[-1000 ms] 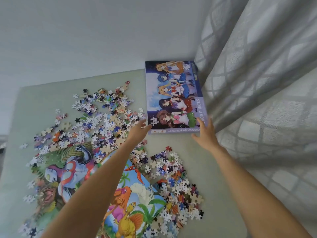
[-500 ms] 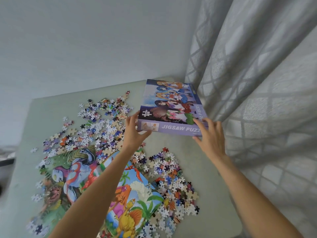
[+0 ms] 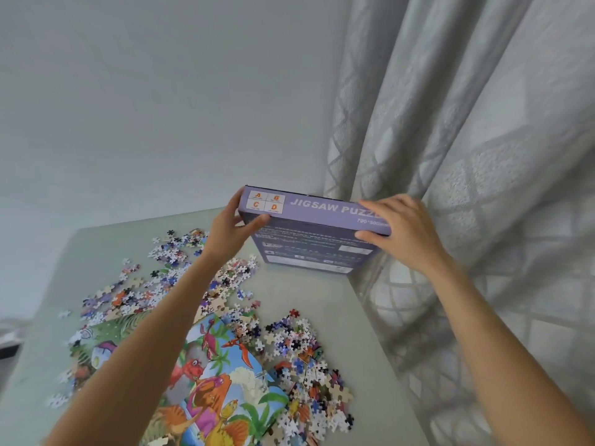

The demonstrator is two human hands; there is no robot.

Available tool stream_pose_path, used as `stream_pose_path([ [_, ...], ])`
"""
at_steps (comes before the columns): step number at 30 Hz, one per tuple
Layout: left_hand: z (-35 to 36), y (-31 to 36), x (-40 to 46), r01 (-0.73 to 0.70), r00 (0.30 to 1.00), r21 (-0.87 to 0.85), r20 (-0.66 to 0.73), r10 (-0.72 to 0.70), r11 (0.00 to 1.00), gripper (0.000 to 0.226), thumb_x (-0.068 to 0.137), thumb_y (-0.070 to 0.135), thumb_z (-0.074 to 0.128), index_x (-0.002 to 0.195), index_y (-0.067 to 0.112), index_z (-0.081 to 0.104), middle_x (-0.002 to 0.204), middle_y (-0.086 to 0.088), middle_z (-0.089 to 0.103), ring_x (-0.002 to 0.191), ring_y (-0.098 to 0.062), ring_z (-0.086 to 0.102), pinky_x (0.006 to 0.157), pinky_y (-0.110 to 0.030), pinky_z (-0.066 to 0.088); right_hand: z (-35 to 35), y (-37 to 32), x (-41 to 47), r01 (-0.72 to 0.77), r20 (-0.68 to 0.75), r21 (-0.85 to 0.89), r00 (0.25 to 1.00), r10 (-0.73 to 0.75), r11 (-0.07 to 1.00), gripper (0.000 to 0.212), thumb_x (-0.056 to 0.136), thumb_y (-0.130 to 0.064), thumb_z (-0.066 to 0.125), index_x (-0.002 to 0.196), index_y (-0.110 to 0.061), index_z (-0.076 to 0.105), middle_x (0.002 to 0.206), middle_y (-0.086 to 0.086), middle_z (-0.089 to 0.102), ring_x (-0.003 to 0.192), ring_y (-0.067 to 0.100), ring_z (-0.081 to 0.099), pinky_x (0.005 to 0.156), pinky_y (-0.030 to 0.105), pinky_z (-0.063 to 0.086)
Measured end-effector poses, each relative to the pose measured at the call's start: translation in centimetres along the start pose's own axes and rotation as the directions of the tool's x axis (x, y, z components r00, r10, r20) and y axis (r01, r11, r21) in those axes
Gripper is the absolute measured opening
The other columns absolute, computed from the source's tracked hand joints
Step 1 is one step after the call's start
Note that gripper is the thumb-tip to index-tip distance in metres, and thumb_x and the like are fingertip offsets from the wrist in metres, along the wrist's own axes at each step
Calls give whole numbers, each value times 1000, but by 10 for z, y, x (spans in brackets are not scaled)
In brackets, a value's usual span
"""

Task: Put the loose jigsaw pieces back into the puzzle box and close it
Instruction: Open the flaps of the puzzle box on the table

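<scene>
Head view. The puzzle box point(image 3: 317, 233), closed and purple, is tipped up on its far edge near the far right corner of the table point(image 3: 363, 342), its near long side raised and lettered "JIGSAW PUZZ…" with a small panel marked A, B, C, D; its darker underside, printed with fine text, faces the camera. Whether the far edge touches the table cannot be told.

Left hand point(image 3: 230, 228): grip clamped on the box's left end, thumb on the underside just below the lettered panel, fingers wrapped behind the end.

Right hand point(image 3: 399, 230): grip clamped on the box's right end, fingers curled over the lettered side, thumb pressed at its lower edge.

Loose jigsaw pieces point(image 3: 180, 268) lie scattered on the table to the left of and below the box, from the far left edge toward the left forearm. A second heap of loose pieces point(image 3: 309, 365) lies nearer the camera, below the box and between the two forearms.

An assembled dinosaur puzzle point(image 3: 219, 381), blue, green and orange, lies flat on the table well below the box, partly under the left forearm and touching the heap on its right.

A grey patterned curtain point(image 3: 467, 140) hangs just right of and behind the box; a plain wall point(image 3: 161, 91) stands behind it to the left.
</scene>
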State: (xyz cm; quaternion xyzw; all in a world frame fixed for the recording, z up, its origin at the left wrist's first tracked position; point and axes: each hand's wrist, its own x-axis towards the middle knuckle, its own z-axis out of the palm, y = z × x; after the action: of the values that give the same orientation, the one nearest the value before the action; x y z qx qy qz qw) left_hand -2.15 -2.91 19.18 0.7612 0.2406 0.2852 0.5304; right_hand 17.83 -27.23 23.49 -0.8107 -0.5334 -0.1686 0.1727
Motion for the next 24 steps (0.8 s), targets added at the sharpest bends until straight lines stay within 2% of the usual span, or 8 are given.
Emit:
stream_pose_path([
  [3,0,3,4,15,1000,6,20,-15,1000,67,83,31,63,142,24,31,130,0,54,113,-21,55,91,-36,51,-9,2,6,-67,126,101,991,54,993,58,82,-54,59,133,-28,51,113,-4,60,101,22,55,83,29,41],
  [5,1,3,7,31,999,-1,16,-31,1000,67,84,32,63,142,25,30,131,0,54,115,-22,55,93,-42,50,-12,3,10,-77,162,83,985,63,994,56,85,-54,54,135,-30,48,118,-6,58,105,18,53,83,30,42],
  [8,2,5,13,45,999,-23,15,-45,999,67,85,33,62,143,27,29,132,1,53,115,-21,55,93,-41,50,-12,5,17,-27,170,-19,985,30,999,53,90,-55,43,138,-32,43,121,-7,57,105,19,55,79,34,47],
  [13,8,10,26,65,998,-27,0,-65,998,63,87,34,60,142,28,29,130,2,53,110,-18,57,70,-13,51,-13,7,33,3,169,-140,985,21,990,48,95,-50,32,133,-25,47,116,-1,63,95,28,63,69,36,48],
  [15,11,10,29,64,997,-36,-33,-66,997,61,87,35,60,141,29,32,127,4,55,111,-18,57,78,-21,51,-16,8,41,-32,115,-51,993,38,998,40,97,-45,32,121,-20,52,104,0,68,86,30,65,62,34,45],
  [17,11,8,34,59,997,-24,-48,-60,998,60,86,38,61,139,32,35,126,6,56,110,-17,57,88,-31,49,-20,13,51,-99,50,33,994,98,994,36,99,-43,28,107,-17,52,82,1,66,74,28,63,56,31,36],
  [19,11,6,36,70,996,-31,-54,-72,997,60,85,41,61,138,32,35,125,5,57,109,-17,58,91,-36,49,-23,15,59,-127,34,41,992,125,991,37,98,-46,27,99,-18,52,76,0,62,73,24,61,55,31,36],
  [24,16,7,43,87,992,-18,-86,-88,996,63,83,48,60,138,33,32,126,3,56,109,-18,58,92,-42,49,-13,19,68,-207,-101,193,968,229,959,32,92,-46,48,111,-21,55,112,-2,58,96,17,57,74,34,47],
])
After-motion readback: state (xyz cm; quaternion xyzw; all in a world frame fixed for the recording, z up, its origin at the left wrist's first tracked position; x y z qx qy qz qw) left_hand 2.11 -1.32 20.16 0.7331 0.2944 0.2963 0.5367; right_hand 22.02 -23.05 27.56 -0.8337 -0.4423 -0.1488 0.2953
